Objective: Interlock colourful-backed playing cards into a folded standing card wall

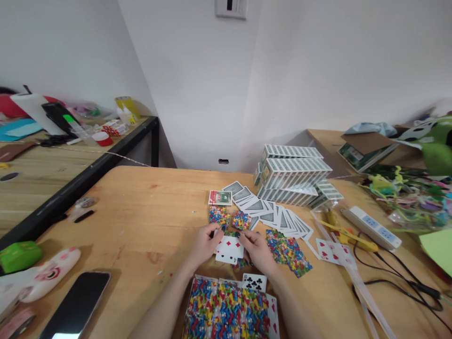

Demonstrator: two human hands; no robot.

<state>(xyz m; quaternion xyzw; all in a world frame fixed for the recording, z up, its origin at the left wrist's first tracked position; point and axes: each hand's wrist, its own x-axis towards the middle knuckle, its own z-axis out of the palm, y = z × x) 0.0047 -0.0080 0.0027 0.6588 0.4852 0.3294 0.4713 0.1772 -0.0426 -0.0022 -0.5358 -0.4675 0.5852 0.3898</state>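
Both your hands are at mid-table, working close together. Your left hand (207,245) grasps the pair of cards (229,246) near its far left corner, thumb and fingers pinched. Your right hand (257,248) pinches the same pair near its far right corner. Cards lie between your two hands, faces toward you: red diamonds on the upper one, a black-pip 4 showing below it. Whether the pair touches the table (151,226) cannot be told.

Just beyond your fingers: two patterned packs (219,215), side by side, with a red-and-green card box (220,197) behind the left one. From there a fan of cards (263,209), backs up, runs rightward, in front of the stacked striped boxes (296,173).

Right of your right hand: patterned cards (289,253), overlapping. Farther right, a hearts card (332,252), with a clear strip crossing it, near a yellow glue gun (353,237) and a power strip (371,227).

Nearest you, between your forearms: a block of patterned decks (226,308) in three columns. A ten of clubs (254,283) sits at its far right edge; another hearts card (273,315) shows along its right side, partly covered. Phone (77,306) lies well left of your left arm.
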